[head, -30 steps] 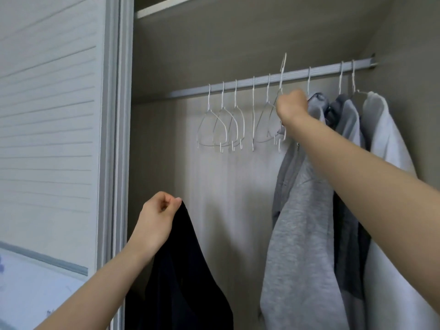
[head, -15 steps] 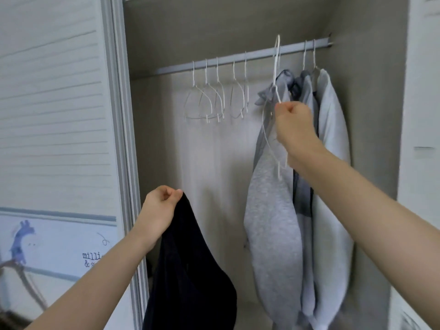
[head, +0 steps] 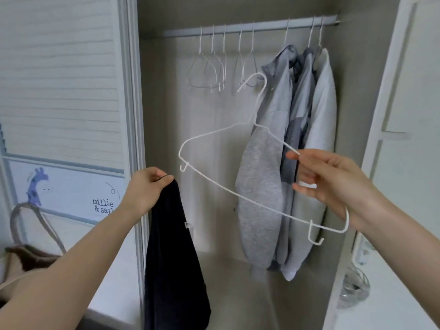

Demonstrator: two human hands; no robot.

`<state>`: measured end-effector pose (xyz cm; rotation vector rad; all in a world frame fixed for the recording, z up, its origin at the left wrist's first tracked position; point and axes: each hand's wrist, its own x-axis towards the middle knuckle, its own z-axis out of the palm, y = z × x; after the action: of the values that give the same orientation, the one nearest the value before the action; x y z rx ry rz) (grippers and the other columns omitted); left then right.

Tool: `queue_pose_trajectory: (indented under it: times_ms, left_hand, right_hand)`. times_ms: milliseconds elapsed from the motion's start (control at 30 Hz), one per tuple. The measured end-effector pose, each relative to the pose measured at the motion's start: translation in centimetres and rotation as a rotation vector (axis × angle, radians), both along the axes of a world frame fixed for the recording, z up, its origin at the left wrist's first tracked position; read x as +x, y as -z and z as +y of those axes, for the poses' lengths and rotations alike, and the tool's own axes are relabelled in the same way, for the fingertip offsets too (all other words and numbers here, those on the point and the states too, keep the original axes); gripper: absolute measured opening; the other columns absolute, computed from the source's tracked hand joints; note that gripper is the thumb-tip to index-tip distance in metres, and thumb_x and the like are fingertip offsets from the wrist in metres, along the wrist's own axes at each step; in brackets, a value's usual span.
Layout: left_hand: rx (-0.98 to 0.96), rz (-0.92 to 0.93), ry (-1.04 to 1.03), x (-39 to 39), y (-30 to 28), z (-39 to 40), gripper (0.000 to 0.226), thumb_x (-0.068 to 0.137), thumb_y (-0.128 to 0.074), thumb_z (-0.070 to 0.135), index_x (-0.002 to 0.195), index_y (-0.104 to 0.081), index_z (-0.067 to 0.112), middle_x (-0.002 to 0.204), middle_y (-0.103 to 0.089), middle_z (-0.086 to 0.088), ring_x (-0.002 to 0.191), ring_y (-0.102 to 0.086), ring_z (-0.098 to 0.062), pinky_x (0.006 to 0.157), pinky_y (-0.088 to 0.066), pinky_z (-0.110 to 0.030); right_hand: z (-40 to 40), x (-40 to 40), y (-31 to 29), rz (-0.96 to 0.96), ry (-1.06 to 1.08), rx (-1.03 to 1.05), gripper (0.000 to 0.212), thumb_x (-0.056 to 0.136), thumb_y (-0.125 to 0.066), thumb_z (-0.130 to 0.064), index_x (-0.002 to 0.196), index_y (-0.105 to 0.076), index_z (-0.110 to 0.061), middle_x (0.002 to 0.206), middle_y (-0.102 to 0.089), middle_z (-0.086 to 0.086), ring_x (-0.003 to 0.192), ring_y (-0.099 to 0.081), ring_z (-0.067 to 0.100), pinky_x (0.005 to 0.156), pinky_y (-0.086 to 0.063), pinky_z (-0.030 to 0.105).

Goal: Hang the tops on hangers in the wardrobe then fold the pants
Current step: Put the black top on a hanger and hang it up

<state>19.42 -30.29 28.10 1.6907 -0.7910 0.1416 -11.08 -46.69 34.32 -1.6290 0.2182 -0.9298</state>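
R hand [head: 333,184]: fingers [head: 307,160] are curling loosely round one shoulder of the thin white wire hanger [head: 238,198], thumb and forefinger pinching the upper wire, lower fingers hooking the bottom bar. The hanger is sitting clear of the grey metal wardrobe rail [head: 250,28], well below it, tilted, its hook pointing up and toward the rail. Judgement: it is being held by one end so the free shoulder, on the side of the other hand, stays open for feeding into a garment. R wrist is bending slightly, forearm coming in from lower R of frame.

L hand [head: 145,189]: fingertips [head: 164,178] are pressing together, pinching the top edge of the dark navy fabric top [head: 173,263]. The top is hanging straight down below the rail's L end, beside the wardrobe's L door frame [head: 133,115]. Judgement: it is being gripped at a high point, likely neck or shoulder, so the cloth drapes open w/ gravity; exact part, cannot tell. L forearm is reaching up from lower L.

Hanger's free end and top are near, not touching.

Under the rail: approx. five empty white wire hangers [head: 221,67] hanging at L-centre; three grey and pale hung tops [head: 285,151] hanging at R end. Pants not in view.

Step in hand, by judgement: threading hanger into navy top, not yet begun.
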Motion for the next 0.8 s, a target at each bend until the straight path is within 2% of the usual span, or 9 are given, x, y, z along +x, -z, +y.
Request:
queue_pose_trajectory:
  times_ms: [167,267,367,500,600,700,800]
  left_hand:
    - [0.123,-0.056,-0.105,0.5,0.6,0.6,0.016,0.088,-0.071,0.025,0.080,-0.073,0.012,0.082,-0.071,0.001,0.080,-0.065,-0.015,0.074,-0.046,-0.025]
    - [0.321,-0.219,-0.269,1.0,1.2,0.6,0.016,0.090,-0.068,0.031,0.080,-0.068,0.019,0.082,-0.069,0.002,0.082,-0.061,-0.020,0.074,-0.043,-0.030]
    - [0.419,-0.270,-0.365,1.1,1.9,0.6,0.015,0.089,-0.066,0.034,0.082,-0.069,0.021,0.085,-0.069,0.000,0.085,-0.061,-0.027,0.075,-0.046,-0.033]
    - [0.405,-0.275,-0.329,0.6,2.4,0.2,0.015,0.088,-0.069,0.035,0.076,-0.066,0.025,0.078,-0.067,0.000,0.078,-0.059,-0.023,0.069,-0.041,-0.029]
    - [0.373,-0.284,-0.259,0.4,2.5,0.2,0.016,0.087,-0.071,0.031,0.074,-0.068,0.023,0.075,-0.066,0.002,0.077,-0.059,-0.019,0.069,-0.039,-0.028]
    - [0.451,-0.354,-0.262,-0.1,2.6,0.7,0.015,0.088,-0.068,0.036,0.077,-0.068,0.027,0.076,-0.066,0.006,0.074,-0.059,-0.018,0.069,-0.040,-0.029]
    - [0.512,-0.453,-0.225,-1.2,2.4,0.5,0.015,0.090,-0.065,0.040,0.077,-0.064,0.032,0.077,-0.065,0.013,0.070,-0.057,-0.013,0.066,-0.038,-0.027]
  right_hand:
    - [-1.5,-2.2,2.8,0.115,-0.155,-0.022,0.027,0.077,-0.060,-0.022,0.096,-0.075,-0.009,0.059,-0.036,-0.002,0.054,-0.037,0.009,0.072,-0.052,0.028]
    - [-2.5,-3.5,3.9,0.154,-0.155,-0.042,0.028,0.076,-0.060,-0.021,0.097,-0.075,-0.010,0.059,-0.041,-0.002,0.055,-0.046,0.007,0.077,-0.055,0.029]
    - [-3.5,-4.5,4.4,0.183,-0.178,-0.025,0.030,0.076,-0.060,-0.020,0.099,-0.075,-0.009,0.061,-0.041,0.001,0.057,-0.049,0.008,0.081,-0.055,0.033]
    - [-4.0,-4.5,4.8,0.207,-0.163,-0.031,0.029,0.075,-0.060,-0.021,0.097,-0.076,-0.011,0.063,-0.041,0.005,0.060,-0.050,0.010,0.084,-0.054,0.036]
    - [-4.7,-4.3,5.1,0.210,-0.151,-0.045,0.028,0.074,-0.060,-0.022,0.095,-0.077,-0.015,0.061,-0.046,0.001,0.061,-0.051,0.008,0.086,-0.052,0.035]
    - [-5.6,-4.3,5.3,0.213,-0.155,-0.094,0.026,0.073,-0.062,-0.023,0.093,-0.078,-0.019,0.063,-0.053,-0.003,0.065,-0.053,0.008,0.085,-0.053,0.031]
    - [-6.1,-3.7,5.7,0.220,-0.161,-0.164,0.023,0.071,-0.063,-0.026,0.088,-0.079,-0.031,0.076,-0.070,-0.006,0.077,-0.061,0.005,0.084,-0.053,0.026]
